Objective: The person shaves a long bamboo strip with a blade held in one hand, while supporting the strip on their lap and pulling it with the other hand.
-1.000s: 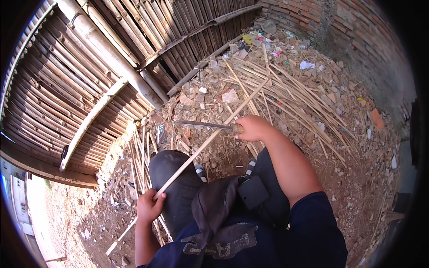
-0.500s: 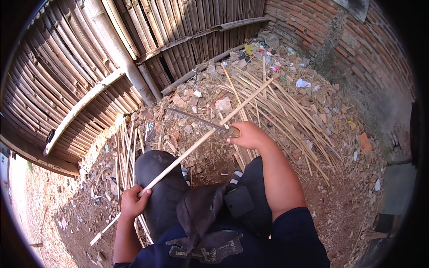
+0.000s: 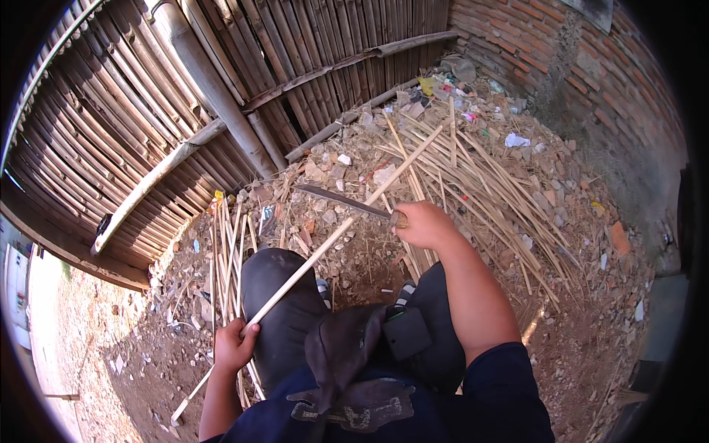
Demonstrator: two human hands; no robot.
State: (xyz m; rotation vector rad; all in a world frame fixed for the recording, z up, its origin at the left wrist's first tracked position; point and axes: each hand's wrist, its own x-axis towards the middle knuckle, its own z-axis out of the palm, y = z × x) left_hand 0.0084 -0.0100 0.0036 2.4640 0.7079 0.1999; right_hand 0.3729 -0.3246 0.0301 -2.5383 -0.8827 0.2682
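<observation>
A long pale bamboo strip (image 3: 310, 263) slants from beside my left thigh up over the rubble ahead. My left hand (image 3: 234, 345) is closed round it near its lower part, and the tail end sticks out behind the hand. In my right hand (image 3: 425, 224) is the wooden handle of a long knife (image 3: 332, 196), its dark blade pointing left. The blade crosses the strip toward its far part; whether it touches or only overlaps in view I cannot tell. Between the hands the strip passes over my left knee (image 3: 273, 277).
Many cut bamboo strips (image 3: 491, 196) lie piled ahead to the right, and another bundle (image 3: 227, 258) lies by my left knee. Rubble and litter (image 3: 347, 166) cover the ground. A bamboo wall (image 3: 310, 111) stands ahead and left, a brick wall (image 3: 509, 48) to the right.
The view has shifted slightly. The strip's far end has swung a little left and nearer. The knife blade has turned and shows more of its flat side. Both hands keep their hold.
</observation>
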